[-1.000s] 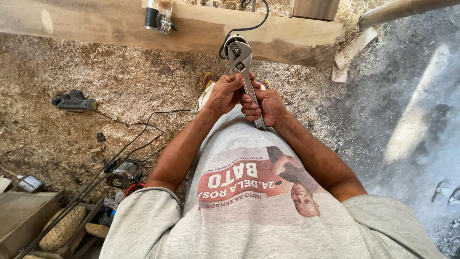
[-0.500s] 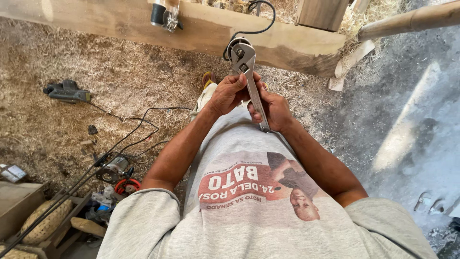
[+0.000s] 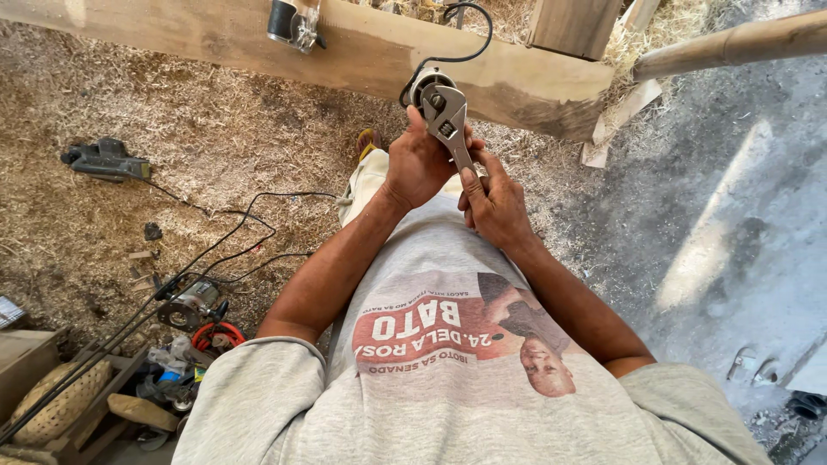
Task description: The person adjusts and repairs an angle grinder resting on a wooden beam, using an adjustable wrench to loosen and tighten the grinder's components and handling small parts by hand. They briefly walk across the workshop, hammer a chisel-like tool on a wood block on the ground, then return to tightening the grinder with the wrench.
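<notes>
Head view, looking straight down the person's grey printed t-shirt (image 3: 482, 379): both hands sit up around 12 o'clock, just above the shirt. The left hand (image 3: 422, 164) is wrapped closed around a round power tool (image 3: 428, 86) whose black cord (image 3: 469, 39) loops up over the wooden beam (image 3: 362, 47) running across the top. The right hand (image 3: 495, 202) is closed on the handle of a silver adjustable wrench (image 3: 448, 125), whose head sits right on the tool at the left hand's fingertips. Out at 9 o'clock a dark belt sander (image 3: 105, 159) lies on the sawdust-covered floor (image 3: 215, 138), its cable trailing toward 7 o'clock, where a small router-like tool (image 3: 191, 303), an orange coil (image 3: 217, 334) and a wooden crate (image 3: 82, 405) of odds and ends sit. At 3 o'clock it's bare grey concrete (image 3: 732, 215).
</notes>
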The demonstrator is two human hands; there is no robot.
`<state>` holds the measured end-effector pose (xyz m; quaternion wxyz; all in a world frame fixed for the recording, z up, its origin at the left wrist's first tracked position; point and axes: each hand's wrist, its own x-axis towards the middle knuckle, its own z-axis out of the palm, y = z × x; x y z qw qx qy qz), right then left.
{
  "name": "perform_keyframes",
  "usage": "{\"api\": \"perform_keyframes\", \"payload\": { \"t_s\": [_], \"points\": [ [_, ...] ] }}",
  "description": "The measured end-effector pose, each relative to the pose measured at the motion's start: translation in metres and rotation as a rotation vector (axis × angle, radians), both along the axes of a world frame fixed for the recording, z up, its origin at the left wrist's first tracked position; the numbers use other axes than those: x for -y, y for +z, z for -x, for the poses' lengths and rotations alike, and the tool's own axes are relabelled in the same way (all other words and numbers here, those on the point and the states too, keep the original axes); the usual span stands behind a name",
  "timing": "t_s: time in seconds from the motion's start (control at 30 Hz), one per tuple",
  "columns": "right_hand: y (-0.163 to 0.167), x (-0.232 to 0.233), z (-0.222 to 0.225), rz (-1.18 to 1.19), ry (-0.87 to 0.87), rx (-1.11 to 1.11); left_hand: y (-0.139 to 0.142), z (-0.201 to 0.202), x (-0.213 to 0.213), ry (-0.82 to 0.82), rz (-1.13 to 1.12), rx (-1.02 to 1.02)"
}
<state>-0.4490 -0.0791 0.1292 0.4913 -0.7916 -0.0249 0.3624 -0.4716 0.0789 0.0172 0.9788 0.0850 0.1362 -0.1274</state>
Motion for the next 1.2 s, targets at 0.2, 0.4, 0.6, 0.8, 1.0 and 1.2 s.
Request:
{"api": "perform_keyframes", "payload": {
  "t_s": [0.2,0.4,0.6,0.8,1.0,1.2],
  "points": [
    [0.012,0.013,0.0,0.107,0.055,0.007,0.006,-0.004,0.014,0.048,0.014,-0.151],
    [0.006,0.016,0.001,0.113,0.017,-0.029,0.014,-0.012,0.018,0.075,0.084,-0.163],
    [0.009,0.019,-0.002,0.047,-0.031,-0.118,0.009,-0.028,0.012,0.13,-0.021,-0.27],
    [0.012,0.03,0.005,0.019,-0.061,-0.081,-0.009,-0.037,0.005,0.075,-0.062,-0.34],
    [-0.005,0.025,-0.001,0.024,-0.042,-0.015,-0.011,-0.036,0.003,-0.036,-0.166,-0.443],
    [-0.019,0.023,-0.007,0.044,0.014,0.03,-0.008,-0.032,-0.001,-0.068,-0.282,-0.431]
  ]
}}
